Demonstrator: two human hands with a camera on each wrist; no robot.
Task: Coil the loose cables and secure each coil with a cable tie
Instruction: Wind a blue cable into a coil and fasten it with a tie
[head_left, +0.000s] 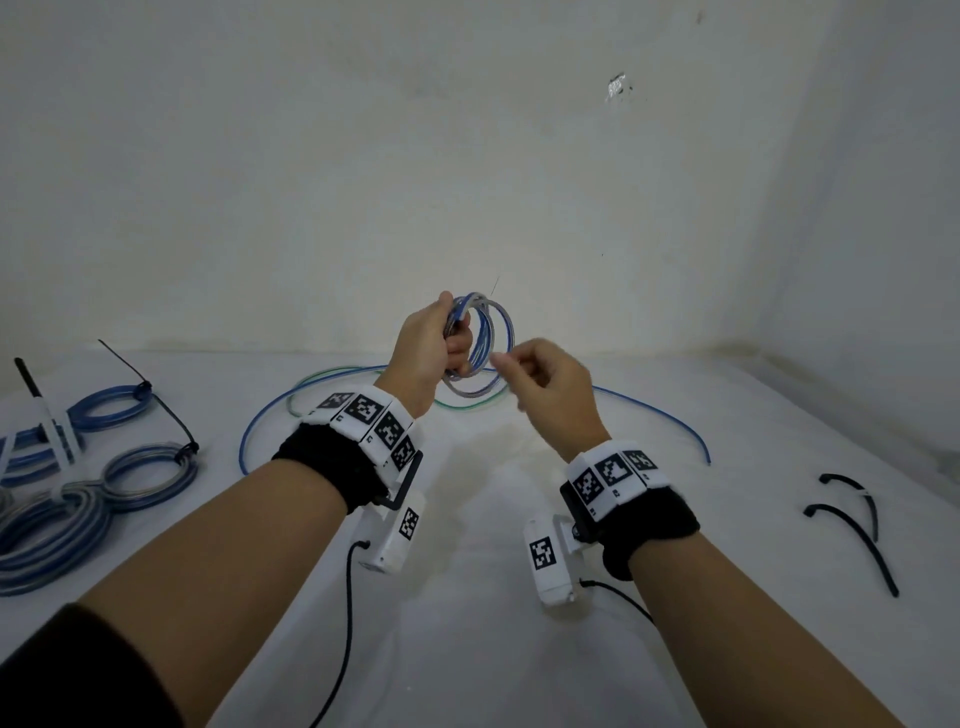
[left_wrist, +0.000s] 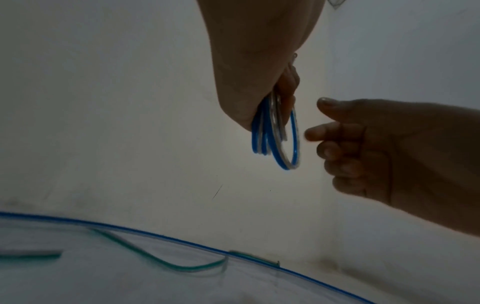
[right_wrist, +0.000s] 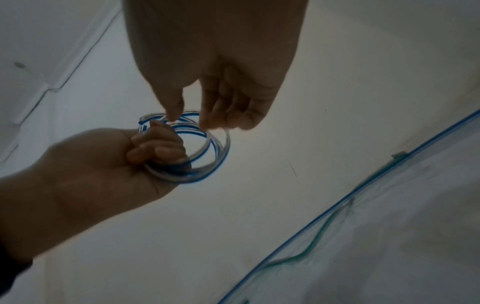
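My left hand (head_left: 441, 340) is raised above the table and grips a small coil of blue-and-clear cable (head_left: 501, 332) on its left side, fingers curled through the loops. In the left wrist view the coil (left_wrist: 275, 148) hangs below that hand (left_wrist: 246, 82). My right hand (head_left: 511, 366) sits just right of the coil with curled fingers. In the right wrist view its thumb and fingertips (right_wrist: 207, 121) meet the top of the coil (right_wrist: 219, 156); whether they pinch a strand is unclear. A loose blue cable (head_left: 247, 441) and a green one (head_left: 311, 384) lie on the table behind.
Several tied coils (head_left: 150, 473) lie at the left edge of the white table (head_left: 467, 649), with black ties sticking up. Two loose black cable ties (head_left: 857, 540) lie at the right. The wall (head_left: 467, 156) stands close behind.
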